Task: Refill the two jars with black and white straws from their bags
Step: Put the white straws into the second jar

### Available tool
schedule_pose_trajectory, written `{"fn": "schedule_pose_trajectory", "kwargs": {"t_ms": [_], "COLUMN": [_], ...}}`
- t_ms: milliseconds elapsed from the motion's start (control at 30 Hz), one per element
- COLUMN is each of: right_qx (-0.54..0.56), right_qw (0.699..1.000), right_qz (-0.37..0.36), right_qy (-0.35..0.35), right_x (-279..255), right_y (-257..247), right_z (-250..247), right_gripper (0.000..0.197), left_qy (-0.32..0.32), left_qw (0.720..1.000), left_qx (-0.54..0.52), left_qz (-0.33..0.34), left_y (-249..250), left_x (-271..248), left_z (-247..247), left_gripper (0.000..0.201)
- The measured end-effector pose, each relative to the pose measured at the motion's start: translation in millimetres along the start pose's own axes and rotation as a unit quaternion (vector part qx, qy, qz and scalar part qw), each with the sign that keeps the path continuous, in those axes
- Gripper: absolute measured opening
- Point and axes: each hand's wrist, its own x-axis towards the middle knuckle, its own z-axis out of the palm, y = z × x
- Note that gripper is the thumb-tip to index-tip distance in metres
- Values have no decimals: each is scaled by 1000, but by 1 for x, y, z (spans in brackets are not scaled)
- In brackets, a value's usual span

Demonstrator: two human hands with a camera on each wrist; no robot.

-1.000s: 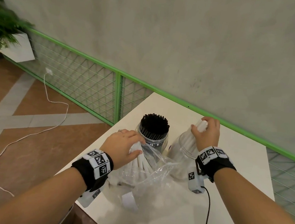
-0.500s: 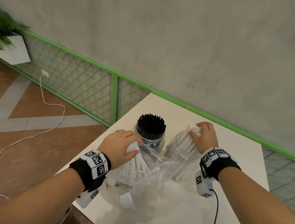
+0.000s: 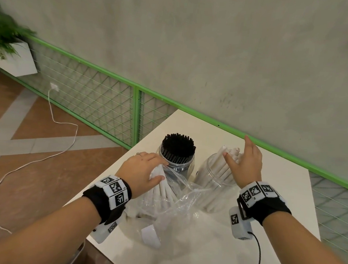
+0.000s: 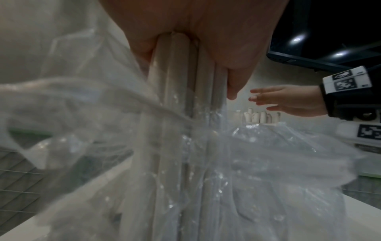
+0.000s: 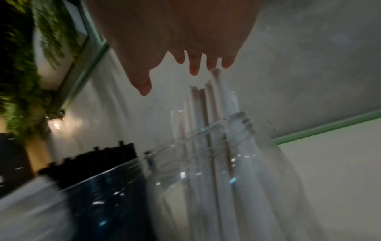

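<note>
Head view: jars [image 3: 215, 176] near table edge [image 3: 138, 150]

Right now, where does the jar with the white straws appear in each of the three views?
Head: jar with the white straws, right of centre, under the right hand.
Left wrist: only its straw tips show, right of centre behind the plastic bag.
Right wrist: centre, lower half.
Shared landmark: the right hand above the straws.

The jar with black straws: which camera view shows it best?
The head view: the jar with black straws stands whole and sharp beside the left hand. The right wrist view shows it dark and blurred. The left wrist view does not show it.
</note>
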Motion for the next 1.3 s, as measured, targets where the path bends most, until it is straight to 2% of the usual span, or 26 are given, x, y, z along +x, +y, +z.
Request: {"fn": "schedule_pose_trajectory", "kwargs": {"t_ms": [100,167,267,333,433,567,667,800,933,1033,1100,1200,1300], "right_qx": [69,101,155,176,114,84,150,215,170,173,192,249,327], "right_qw": [995,985,953,935,927,929,926,913,915,911,912,918,906], "right_qz": [-75,-128,-159,-147,-132,-115,-104,-83,-120,-118,-89,-8,13], "right_qy": [12,-59,-206,-271,-333,-343,-331,-336,-345,-356,-352,-308,-267], "right_x": [-23,-42,-63,-71,-79,-85,-87,-87,-83,-81,-82,-86,-87], "right_y": [-25,-48,-78,-91,-100,-100,-105,-111,-114,-110,-104,-95,-92], "right_z": [-3,-1,12,26,44,57,68,80,84,85,85,83,72], "right_gripper": [64,48,33,32,41,64,74,79,51,31,22,21,10], "left_qy": [-2,-7,-12,-9,14,15,23,17,11,9,12,22,28], "left_qw": [1000,1000,999,999,999,996,995,992,996,998,999,999,999], "left_qx": [-5,-9,-21,-34,-39,-76,-94,-113,-86,-58,-41,-40,-30], "left_qz": [-6,-10,-21,-20,-19,-45,-29,-57,-18,-22,-7,-5,-7], "left_y": [0,0,0,-2,-7,-12,-7,-3,-8,-9,-9,-9,-9], "left_x": [0,-1,-1,-1,-4,-13,-19,-20,-21,-20,-18,-16,-15], "left_z": [-1,0,-1,-2,-2,-7,-10,-8,-2,-3,-5,-4,-1], "left_gripper": [44,45,50,50,49,44,46,48,44,48,45,37,31]}}
